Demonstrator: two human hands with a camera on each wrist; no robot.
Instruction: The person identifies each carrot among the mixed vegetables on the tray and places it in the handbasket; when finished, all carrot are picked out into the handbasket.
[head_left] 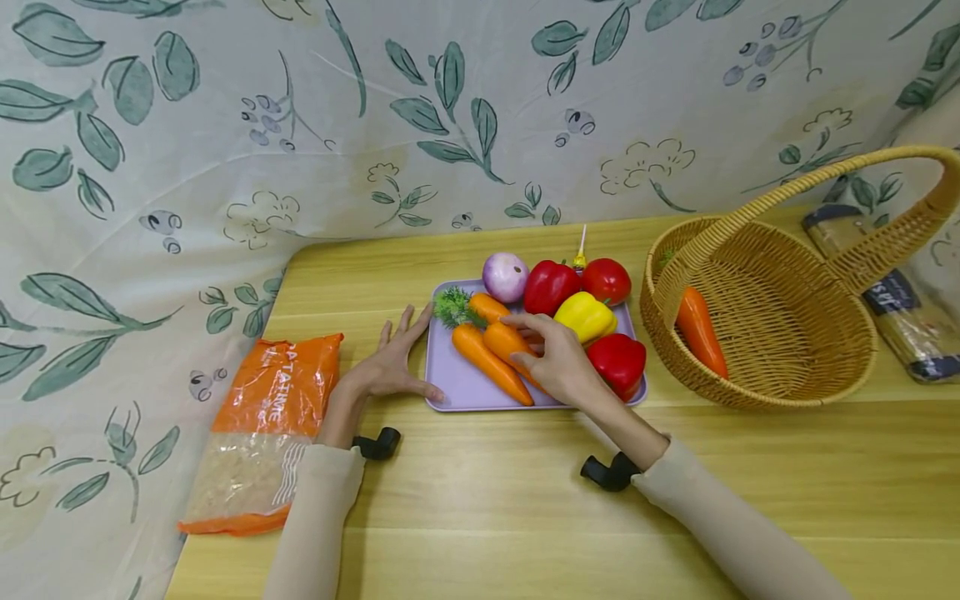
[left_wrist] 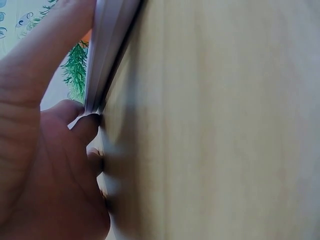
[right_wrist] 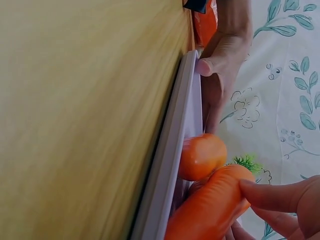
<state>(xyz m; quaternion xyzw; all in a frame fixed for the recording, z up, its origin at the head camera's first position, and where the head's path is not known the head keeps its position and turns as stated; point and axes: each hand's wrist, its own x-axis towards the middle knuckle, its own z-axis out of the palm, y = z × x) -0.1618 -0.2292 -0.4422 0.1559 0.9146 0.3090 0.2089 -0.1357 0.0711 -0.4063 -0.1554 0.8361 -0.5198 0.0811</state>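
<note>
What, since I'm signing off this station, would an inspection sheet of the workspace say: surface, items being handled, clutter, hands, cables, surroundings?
Surface: wood-grain table.
Job's things: lilac tray with carrots, an onion, red peppers, a yellow pepper and what looks like a tomato; right of it, a wicker basket with a further carrot inside.
Clutter: orange-and-clear bag left of the tray; packet right of the basket, partly hidden; yellow item behind the tray, too small to identify.
Hands: left hand touches the tray's left end; right hand pinches the middle carrot.
Cables: nothing seen.
Surroundings: leaf-print fabric behind and left of the table.
</note>
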